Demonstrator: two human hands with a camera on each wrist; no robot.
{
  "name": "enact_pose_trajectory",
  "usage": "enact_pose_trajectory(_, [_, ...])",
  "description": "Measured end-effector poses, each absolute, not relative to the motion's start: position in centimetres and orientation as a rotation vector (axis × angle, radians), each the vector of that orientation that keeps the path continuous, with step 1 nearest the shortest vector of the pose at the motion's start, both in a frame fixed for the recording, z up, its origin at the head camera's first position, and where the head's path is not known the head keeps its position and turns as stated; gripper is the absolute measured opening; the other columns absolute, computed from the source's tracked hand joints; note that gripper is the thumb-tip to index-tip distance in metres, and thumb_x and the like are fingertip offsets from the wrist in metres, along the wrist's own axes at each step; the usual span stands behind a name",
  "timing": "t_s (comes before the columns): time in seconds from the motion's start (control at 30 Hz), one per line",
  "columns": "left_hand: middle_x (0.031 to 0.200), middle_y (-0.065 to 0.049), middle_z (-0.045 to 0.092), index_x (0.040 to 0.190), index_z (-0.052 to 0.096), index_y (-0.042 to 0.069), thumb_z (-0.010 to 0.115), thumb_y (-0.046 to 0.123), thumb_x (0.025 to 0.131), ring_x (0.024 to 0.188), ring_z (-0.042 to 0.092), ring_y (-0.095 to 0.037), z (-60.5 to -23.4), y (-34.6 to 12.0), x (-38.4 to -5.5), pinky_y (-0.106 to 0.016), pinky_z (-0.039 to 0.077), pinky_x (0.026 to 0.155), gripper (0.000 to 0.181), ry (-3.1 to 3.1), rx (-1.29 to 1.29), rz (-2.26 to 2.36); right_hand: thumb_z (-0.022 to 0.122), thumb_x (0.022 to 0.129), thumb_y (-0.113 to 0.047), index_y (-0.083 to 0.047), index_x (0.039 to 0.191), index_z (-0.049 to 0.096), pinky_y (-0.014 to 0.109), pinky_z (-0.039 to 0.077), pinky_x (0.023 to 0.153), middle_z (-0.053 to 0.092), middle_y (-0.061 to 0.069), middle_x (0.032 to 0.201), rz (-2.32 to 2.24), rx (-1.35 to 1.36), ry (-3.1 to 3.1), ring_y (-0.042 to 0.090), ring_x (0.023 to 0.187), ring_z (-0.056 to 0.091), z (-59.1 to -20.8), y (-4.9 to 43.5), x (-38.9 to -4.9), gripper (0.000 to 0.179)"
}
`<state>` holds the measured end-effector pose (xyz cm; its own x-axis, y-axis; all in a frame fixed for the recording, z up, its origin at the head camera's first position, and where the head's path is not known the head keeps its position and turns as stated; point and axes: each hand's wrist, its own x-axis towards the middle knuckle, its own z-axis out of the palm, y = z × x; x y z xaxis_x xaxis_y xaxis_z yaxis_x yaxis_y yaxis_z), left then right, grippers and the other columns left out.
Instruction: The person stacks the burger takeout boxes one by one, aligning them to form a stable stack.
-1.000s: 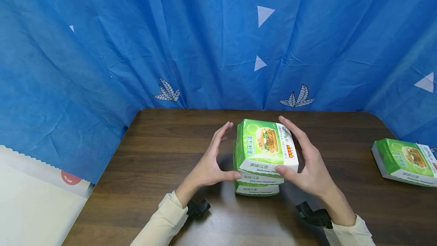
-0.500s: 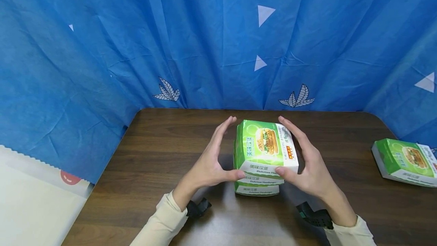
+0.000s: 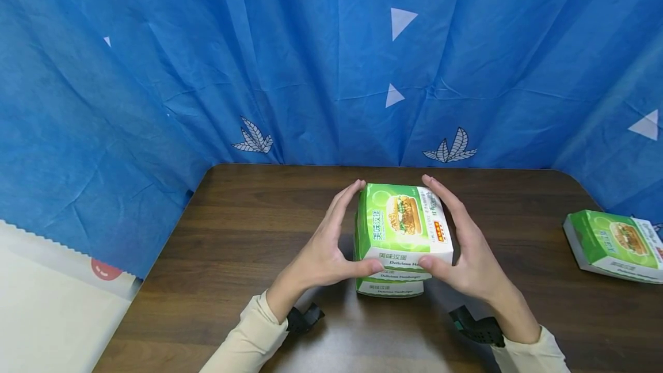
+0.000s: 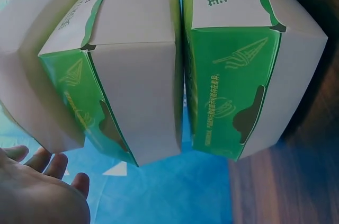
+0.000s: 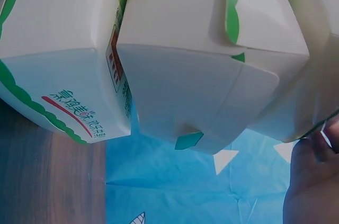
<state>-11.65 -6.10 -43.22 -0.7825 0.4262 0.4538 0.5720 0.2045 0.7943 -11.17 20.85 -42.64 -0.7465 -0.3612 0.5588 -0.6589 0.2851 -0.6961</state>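
Three green and white hamburger boxes stand stacked on the table, with the top hamburger box overhanging the middle box and the bottom box. My left hand is at the top box's left side, its thumb over the front and its fingertips at the back left corner. From the right, my right hand holds the same box, thumb on the front face and fingers along the far right edge. Gaps show between both palms and the box. In the left wrist view, the curved fingers lie beside the top box.
Another hamburger box lies at the table's right side. A blue curtain hangs behind the brown table. Pale cloth or paper lies beyond the table's left edge. Black straps with cameras sit on both wrists.
My left hand has moved right, its thumb sliding over the front of the top box and its fingertips reaching the back left corner. The top box has turned slightly; my right hand stays nearly still.
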Motion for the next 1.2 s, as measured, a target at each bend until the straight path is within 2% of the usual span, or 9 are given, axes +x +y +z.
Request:
enact_pose_trajectory(0.23, [0.169,0.011,0.018,0.165,0.011,0.036,0.066,0.084,0.076,0.153,0.024,-0.016,-43.4,-6.0,-11.7,-0.063,0.026,0.121,0.114,-2.346,-0.967,-1.630,0.084,0.073,-0.022,-0.009,0.162,0.028,0.022,0.024,0.120,0.028,0.013,0.168,1.462,0.958,-2.196,0.024,0.150,0.029,-42.5,21.1,-11.3,0.106])
enact_pose_trajectory(0.57, [0.168,0.012,0.019,0.165,0.012,0.036,0.068,0.082,0.077,0.153,0.025,-0.016,-43.3,-6.1,-11.7,-0.064,0.025,0.121,0.114,-2.318,-0.982,-1.645,0.075,0.091,-0.041,0.000,0.160,0.029,0.023,0.024,0.124,0.030,0.018,0.166,1.465,0.929,-2.070,0.027,0.155,0.024,-41.9,22.9,-11.8,0.092])
enact_pose_trajectory(0.8, [0.169,0.007,0.019,0.165,0.012,0.036,0.068,0.082,0.076,0.153,0.024,-0.017,-43.3,-6.3,-11.7,-0.066,0.025,0.120,0.114,-2.318,-0.982,-1.640,0.075,0.093,-0.032,0.002,0.159,0.031,0.025,0.024,0.124,0.032,0.017,0.165,1.422,0.858,-2.024,0.025,0.155,0.026,-41.5,25.0,-12.1,0.086])
enact_pose_trajectory(1.2, [0.169,0.010,0.019,0.165,0.012,0.037,0.066,0.083,0.076,0.154,0.022,-0.016,-43.2,-6.4,-11.7,-0.064,0.025,0.120,0.114,-2.335,-0.970,-1.626,0.067,0.093,-0.009,0.004,0.156,0.035,0.024,0.025,0.124,0.036,0.014,0.163,1.338,0.694,-1.992,0.022,0.153,0.029,-41.1,28.1,-12.2,0.072])
